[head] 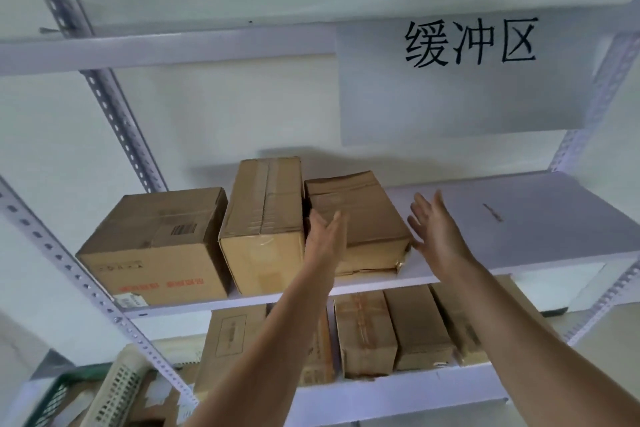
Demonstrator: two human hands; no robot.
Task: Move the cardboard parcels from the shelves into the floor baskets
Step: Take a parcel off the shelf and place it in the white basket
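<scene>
On the upper shelf (519,218), both hands go for the rightmost parcel (356,211), squat and pressed against its taller neighbour (263,218). The left hand (325,236) is straight-fingered at its left side, the right hand (438,229) spread wide just off its right edge, and neither holds anything. The near corner is crushed, so the card looks soft there. Clamping both side faces seems wiser. Probably light.
</scene>
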